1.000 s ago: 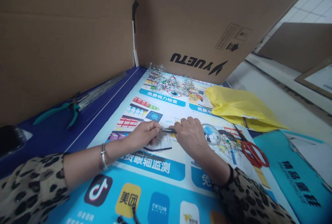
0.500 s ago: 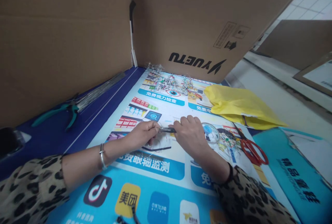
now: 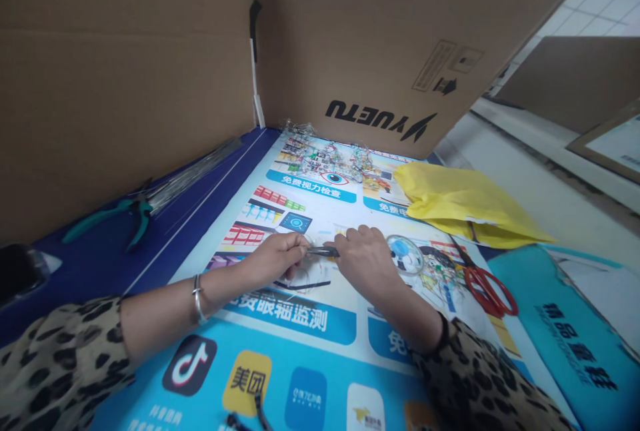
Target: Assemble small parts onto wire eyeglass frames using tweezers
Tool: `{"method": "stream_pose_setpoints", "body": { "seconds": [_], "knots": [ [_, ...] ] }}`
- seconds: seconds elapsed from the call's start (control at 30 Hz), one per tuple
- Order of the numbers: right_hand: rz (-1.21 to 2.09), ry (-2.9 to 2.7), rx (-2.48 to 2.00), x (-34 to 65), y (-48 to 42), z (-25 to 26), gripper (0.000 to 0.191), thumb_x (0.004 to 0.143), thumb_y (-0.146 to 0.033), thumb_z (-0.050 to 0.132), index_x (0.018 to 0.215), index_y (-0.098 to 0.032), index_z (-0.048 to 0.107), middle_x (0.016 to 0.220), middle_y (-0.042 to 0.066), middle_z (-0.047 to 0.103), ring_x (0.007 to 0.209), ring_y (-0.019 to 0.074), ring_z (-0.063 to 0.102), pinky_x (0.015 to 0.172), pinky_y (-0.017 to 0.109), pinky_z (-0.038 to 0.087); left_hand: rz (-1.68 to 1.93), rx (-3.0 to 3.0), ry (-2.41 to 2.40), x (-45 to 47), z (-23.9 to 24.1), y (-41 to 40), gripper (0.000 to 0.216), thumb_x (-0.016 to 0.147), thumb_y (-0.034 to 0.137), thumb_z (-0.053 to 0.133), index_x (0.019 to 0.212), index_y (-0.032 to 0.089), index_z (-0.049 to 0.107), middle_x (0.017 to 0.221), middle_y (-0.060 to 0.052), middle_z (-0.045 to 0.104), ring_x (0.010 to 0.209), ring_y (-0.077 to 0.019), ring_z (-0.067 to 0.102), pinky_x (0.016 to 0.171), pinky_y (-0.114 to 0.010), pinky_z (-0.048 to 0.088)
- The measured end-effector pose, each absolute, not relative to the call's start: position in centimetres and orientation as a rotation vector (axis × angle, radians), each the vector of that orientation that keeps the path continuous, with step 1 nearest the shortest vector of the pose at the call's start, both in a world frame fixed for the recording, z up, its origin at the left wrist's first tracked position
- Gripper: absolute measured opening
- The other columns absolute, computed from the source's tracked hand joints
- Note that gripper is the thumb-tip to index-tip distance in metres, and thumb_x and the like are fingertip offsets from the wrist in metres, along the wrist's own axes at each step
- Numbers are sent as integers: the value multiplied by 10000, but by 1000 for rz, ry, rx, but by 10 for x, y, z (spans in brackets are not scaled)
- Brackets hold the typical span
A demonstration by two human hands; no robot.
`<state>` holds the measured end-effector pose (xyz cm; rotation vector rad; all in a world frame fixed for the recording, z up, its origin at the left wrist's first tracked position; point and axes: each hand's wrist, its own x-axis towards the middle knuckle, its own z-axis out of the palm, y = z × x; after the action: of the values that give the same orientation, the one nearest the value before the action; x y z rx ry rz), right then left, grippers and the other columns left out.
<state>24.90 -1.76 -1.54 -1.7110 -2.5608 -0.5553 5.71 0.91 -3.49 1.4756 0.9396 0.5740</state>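
Note:
My right hand is wrapped round a pair of pliers, whose metal jaws point left. The tips of the pliers meet the fingers of my left hand, which is closed in a pinch. Thin wire loops below the pinch, though the piece between the fingertips is too small to make out. Under both hands lies a printed poster sheet. A clear round dish sits just right of my right hand.
Teal-handled pliers and a bundle of wires lie at left. Tall cardboard panels stand behind. To the right are red scissors, a yellow bag and a teal bag. Tangled wire pieces lie at the back.

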Motion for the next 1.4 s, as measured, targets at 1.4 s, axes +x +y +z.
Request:
{"method": "stream_pose_setpoints", "body": {
  "seconds": [1.4],
  "knots": [
    [-589, -2538, -1600, 251, -18, -16, 371, 921, -355, 352, 694, -175, 585, 647, 54, 584, 651, 170, 472, 602, 306, 179, 471, 1491, 802, 53, -25, 12, 182, 808, 301, 464, 688, 164, 464, 514, 56, 462, 436, -61, 410, 456, -201, 299]
  ]
}}
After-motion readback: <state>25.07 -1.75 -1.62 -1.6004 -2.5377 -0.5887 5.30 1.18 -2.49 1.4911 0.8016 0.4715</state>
